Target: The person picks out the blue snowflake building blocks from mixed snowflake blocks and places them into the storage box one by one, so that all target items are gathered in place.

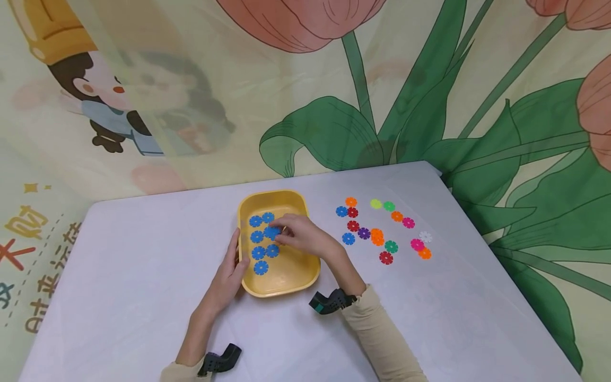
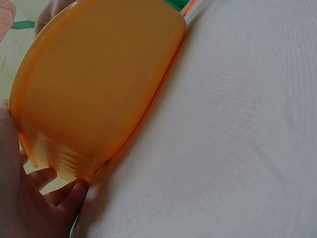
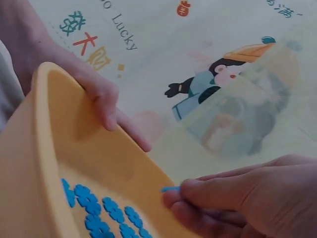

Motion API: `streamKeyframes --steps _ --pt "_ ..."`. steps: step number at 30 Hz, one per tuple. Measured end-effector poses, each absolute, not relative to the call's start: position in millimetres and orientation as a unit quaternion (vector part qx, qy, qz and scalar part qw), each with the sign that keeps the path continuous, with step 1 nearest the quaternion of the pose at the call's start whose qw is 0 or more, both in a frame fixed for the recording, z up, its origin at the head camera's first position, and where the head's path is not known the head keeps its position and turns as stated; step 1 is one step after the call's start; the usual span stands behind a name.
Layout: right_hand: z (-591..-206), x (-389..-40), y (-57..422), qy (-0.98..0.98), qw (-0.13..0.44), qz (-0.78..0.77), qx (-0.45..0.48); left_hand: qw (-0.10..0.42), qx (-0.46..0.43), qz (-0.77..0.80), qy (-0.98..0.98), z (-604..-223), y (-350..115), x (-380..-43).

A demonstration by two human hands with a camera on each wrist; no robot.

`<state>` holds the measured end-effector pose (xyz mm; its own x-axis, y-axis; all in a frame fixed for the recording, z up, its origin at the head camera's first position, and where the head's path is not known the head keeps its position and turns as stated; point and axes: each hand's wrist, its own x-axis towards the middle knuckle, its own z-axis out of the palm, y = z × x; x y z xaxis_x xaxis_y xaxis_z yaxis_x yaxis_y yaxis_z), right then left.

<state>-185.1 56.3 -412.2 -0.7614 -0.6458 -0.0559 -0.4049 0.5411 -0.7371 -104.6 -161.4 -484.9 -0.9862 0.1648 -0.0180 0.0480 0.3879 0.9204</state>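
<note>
A yellow plastic tray (image 1: 288,276) stands on the table with several blue snowflake discs (image 1: 260,267) lying flat in its left part. My left hand (image 1: 228,276) grips the tray's left side, thumb over the rim; in the left wrist view its fingers (image 2: 69,201) reach round the outer wall. Over the discs, my right hand (image 1: 303,233) pinches a blue snowflake disc (image 3: 171,189) between thumb and fingers, seen edge-on in the right wrist view. Most of that disc is hidden by the fingertips.
Right of the tray, loose snowflake discs in several colours lie scattered on the white tablecloth, among them a purple one (image 1: 364,233), a white one (image 1: 425,237) and a dark red one (image 1: 386,258). A printed cloth backdrop (image 1: 305,79) hangs behind the table's far edge.
</note>
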Motion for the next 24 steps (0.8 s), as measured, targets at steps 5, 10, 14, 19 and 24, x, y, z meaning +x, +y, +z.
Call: streamKeyframes --steps 5,10,14,19,24 --pt "-416 -178 46 0.870 0.246 -0.275 -0.327 0.060 0.058 0.539 0.838 -481 -161 -104" --pt "-423 -173 41 0.870 0.268 -0.248 -0.330 0.055 0.055 0.536 0.840 -487 -162 -106" --pt "-426 -171 39 0.874 0.269 -0.250 -0.317 0.052 0.057 0.535 0.841 -487 -162 -105" --pt "-429 -170 38 0.875 0.272 -0.265 -0.302 0.050 0.057 0.539 0.839 -487 -162 -105" --pt "-432 -172 38 0.876 0.271 -0.261 -0.302 0.052 0.058 0.541 0.838 -487 -162 -105"
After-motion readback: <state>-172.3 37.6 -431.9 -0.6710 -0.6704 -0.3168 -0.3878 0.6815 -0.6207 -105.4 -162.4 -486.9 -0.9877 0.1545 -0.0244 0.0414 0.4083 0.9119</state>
